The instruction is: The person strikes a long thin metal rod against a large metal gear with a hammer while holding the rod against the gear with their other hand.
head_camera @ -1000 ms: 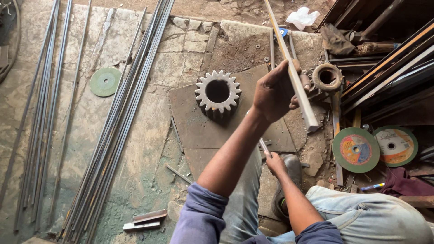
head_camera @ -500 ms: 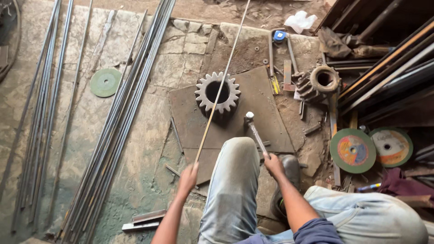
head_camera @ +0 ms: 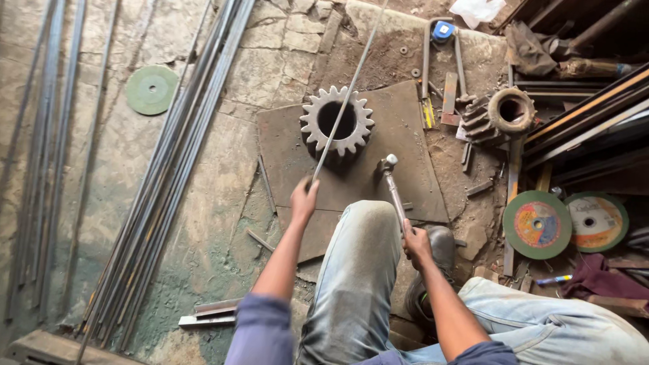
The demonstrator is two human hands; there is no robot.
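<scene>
A thin steel rod [head_camera: 346,101] is gripped at its lower end by the left hand [head_camera: 303,198], fingers wrapped round it, and laid across the toothed gear [head_camera: 337,123] on the steel plate [head_camera: 405,145]. A hammer [head_camera: 392,186] is clasped by the right hand [head_camera: 417,245], its head resting on the plate beside the gear.

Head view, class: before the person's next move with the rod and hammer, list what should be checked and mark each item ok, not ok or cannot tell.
1. Left hand grips the rod: ok.
2. Right hand grips the hammer by its handle: ok.
3. Rod lies across the gear: ok; whether they touch, cannot tell.
4. Gear sits on the steel plate: ok.
5. Hammer head is away from the left hand: ok.
6. Floor around the plate is free of loose scraps: not ok.
</scene>
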